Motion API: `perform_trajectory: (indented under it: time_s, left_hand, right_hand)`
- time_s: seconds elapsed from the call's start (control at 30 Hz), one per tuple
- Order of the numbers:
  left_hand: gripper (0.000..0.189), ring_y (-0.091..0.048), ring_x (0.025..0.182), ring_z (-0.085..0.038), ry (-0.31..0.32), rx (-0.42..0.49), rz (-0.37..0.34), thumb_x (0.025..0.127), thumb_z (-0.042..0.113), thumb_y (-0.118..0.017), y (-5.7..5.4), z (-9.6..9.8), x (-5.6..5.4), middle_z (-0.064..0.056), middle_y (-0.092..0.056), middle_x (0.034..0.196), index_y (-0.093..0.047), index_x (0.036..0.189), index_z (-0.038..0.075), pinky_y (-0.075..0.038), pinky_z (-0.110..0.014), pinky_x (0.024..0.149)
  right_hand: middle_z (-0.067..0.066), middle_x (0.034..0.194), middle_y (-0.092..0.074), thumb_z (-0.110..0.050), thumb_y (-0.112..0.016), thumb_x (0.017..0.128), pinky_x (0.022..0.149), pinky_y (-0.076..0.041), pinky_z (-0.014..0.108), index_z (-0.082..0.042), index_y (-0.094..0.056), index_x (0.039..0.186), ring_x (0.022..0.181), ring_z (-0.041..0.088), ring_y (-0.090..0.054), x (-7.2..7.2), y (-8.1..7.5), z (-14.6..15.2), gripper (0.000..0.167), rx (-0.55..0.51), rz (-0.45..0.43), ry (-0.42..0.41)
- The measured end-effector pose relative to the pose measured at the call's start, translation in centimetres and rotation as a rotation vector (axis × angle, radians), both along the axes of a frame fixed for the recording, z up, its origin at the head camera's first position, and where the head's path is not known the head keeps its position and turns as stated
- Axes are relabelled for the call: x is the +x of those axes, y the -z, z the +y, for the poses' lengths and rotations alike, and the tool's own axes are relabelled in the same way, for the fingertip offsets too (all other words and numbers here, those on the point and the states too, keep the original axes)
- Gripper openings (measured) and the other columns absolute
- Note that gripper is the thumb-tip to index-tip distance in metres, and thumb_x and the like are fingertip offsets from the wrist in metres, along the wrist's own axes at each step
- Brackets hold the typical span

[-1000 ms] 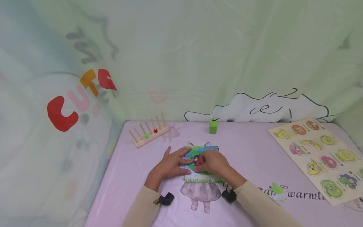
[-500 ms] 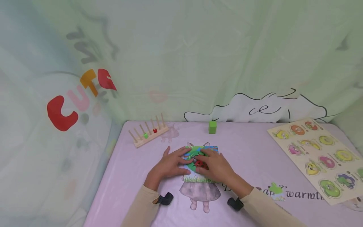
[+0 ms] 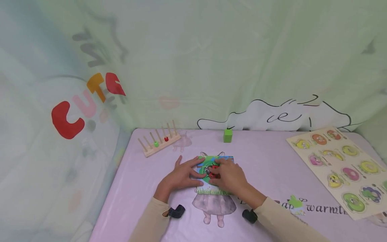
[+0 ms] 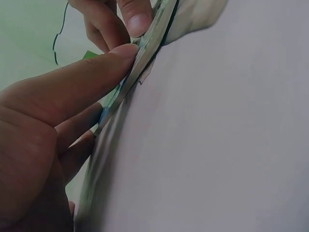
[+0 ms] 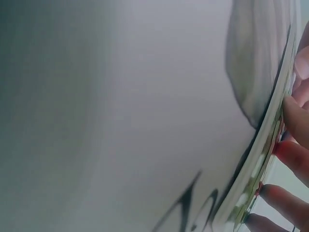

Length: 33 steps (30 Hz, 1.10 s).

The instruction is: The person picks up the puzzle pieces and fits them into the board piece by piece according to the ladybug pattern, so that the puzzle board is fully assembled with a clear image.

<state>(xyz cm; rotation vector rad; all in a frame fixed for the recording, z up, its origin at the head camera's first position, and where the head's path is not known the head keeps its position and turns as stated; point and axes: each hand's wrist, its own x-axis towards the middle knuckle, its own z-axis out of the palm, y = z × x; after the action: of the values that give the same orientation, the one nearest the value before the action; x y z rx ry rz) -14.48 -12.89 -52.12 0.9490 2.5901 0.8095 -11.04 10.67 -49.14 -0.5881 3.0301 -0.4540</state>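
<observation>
Left hand (image 3: pixel 181 175), head view: fingers spread apart, tips lying on the left side of the ladybug board (image 3: pixel 215 191); nothing clamped.
Right hand (image 3: pixel 231 175), head view: fingers apart, laid over the ladybug (image 3: pixel 207 170) at the board's middle; nothing clamped.
Ladybug board, head view: flat on the tablecloth (image 3: pixel 145 188), between the hands; the green block (image 3: pixel 228 135) stands beyond it, the peg rack (image 3: pixel 163 146) beyond and to its left.
Pressing, head view: the step seems to be settling the ladybug into the board; a straight, even push from the right hand should serve best, the left bracing so the board cannot slide.
Steadying fingers, left wrist view: tips touch the board's upper face near its edge; light contact is probably enough, since squeezing could tip it.
Pressing fingers, right wrist view: several tips, spaced apart, meet the board's upper face; spreading the load should stop one side lifting. Whether the ladybug sits flush, I cannot tell.
</observation>
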Motion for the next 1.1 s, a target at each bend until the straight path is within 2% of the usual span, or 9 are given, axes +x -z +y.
perform_trajectory:
  time_s: [0.1, 0.23, 0.37, 0.5, 0.67, 0.77, 0.93, 1.1]
  left_hand:
    - [0.039, -0.024, 0.158, -0.02, 0.0, 0.005, 0.009, 0.084, 0.049, -0.081, 0.1, 0.0, 0.0, 0.01, -0.038, 0.164, -0.077, 0.118, 0.032, 0.004, -0.07, 0.12]
    - [0.038, -0.022, 0.158, -0.021, 0.016, -0.016, 0.069, 0.079, 0.052, -0.083, -0.1, 0.3, 0.0, 0.009, -0.041, 0.162, -0.08, 0.111, 0.032, -0.002, -0.074, 0.119]
    - [0.03, -0.033, 0.154, -0.016, 0.038, -0.038, 0.106, 0.079, 0.051, -0.082, -0.5, 0.6, 0.2, 0.01, -0.047, 0.158, -0.083, 0.102, 0.032, -0.007, -0.074, 0.119]
    - [0.028, -0.041, 0.149, -0.012, 0.05, -0.072, 0.103, 0.082, 0.051, -0.08, -0.9, 0.6, 0.3, 0.012, -0.049, 0.156, -0.082, 0.103, 0.033, -0.009, -0.072, 0.121]
    - [0.028, -0.039, 0.15, -0.01, 0.049, -0.084, 0.082, 0.083, 0.051, -0.079, -0.9, 0.4, 0.2, 0.013, -0.049, 0.156, -0.082, 0.105, 0.033, -0.008, -0.069, 0.122]
    - [0.028, -0.038, 0.151, -0.01, 0.044, -0.083, 0.071, 0.083, 0.05, -0.079, -0.9, 0.3, 0.2, 0.013, -0.049, 0.156, -0.082, 0.105, 0.034, -0.008, -0.069, 0.122]
    - [0.027, -0.037, 0.151, -0.009, 0.031, -0.086, 0.055, 0.081, 0.05, -0.081, -1.0, 0.5, 0.3, 0.013, -0.05, 0.155, -0.082, 0.102, 0.032, -0.008, -0.068, 0.123]
    - [0.026, -0.036, 0.151, -0.007, 0.024, -0.092, 0.054, 0.081, 0.048, -0.082, -1.0, 0.7, 0.3, 0.014, -0.05, 0.155, -0.083, 0.101, 0.032, -0.006, -0.067, 0.124]
  right_hand:
    - [0.012, 0.139, -0.065, -0.049, -0.085, 0.079, 0.085, -0.055, 0.064, -0.023, -0.08, 0.116, 0.13, 0.044, -0.056, -0.2, -0.1, -0.1, 0.046, 0.027, -0.012, 0.017]
    - [0.009, 0.137, -0.066, -0.051, -0.087, 0.076, 0.081, -0.056, 0.062, -0.023, -0.082, 0.11, 0.129, 0.04, -0.058, -0.4, -0.3, -0.1, 0.044, 0.039, -0.023, 0.026]
    - [0.007, 0.135, -0.067, -0.052, -0.087, 0.074, 0.081, -0.055, 0.061, -0.027, -0.082, 0.108, 0.126, 0.038, -0.059, -0.5, -0.4, 0.1, 0.043, 0.04, -0.015, 0.016]
    - [0.008, 0.136, -0.066, -0.052, -0.085, 0.078, 0.084, -0.053, 0.066, -0.028, -0.08, 0.116, 0.128, 0.04, -0.057, -0.5, -0.5, 0.6, 0.046, 0.028, -0.025, -0.025]
    - [0.01, 0.146, -0.059, -0.05, -0.079, 0.086, 0.092, -0.047, 0.072, -0.027, -0.073, 0.13, 0.137, 0.046, -0.05, -0.5, -0.6, 1.9, 0.05, 0.013, -0.073, -0.112]
    - [0.01, 0.15, -0.056, -0.047, -0.076, 0.089, 0.097, -0.046, 0.071, -0.024, -0.07, 0.133, 0.139, 0.046, -0.049, -0.6, -0.5, 2.9, 0.05, -0.003, -0.082, -0.18]
    - [0.01, 0.143, -0.063, -0.037, -0.075, 0.092, 0.107, -0.047, 0.059, -0.016, -0.073, 0.128, 0.137, 0.037, -0.054, -0.5, -0.3, 5.0, 0.041, -0.085, -0.085, -0.236]
    - [0.01, 0.129, -0.071, -0.027, -0.076, 0.091, 0.104, -0.05, 0.056, -0.012, -0.077, 0.118, 0.125, 0.034, -0.063, 0.0, -0.9, 7.5, 0.031, -0.153, -0.086, -0.211]
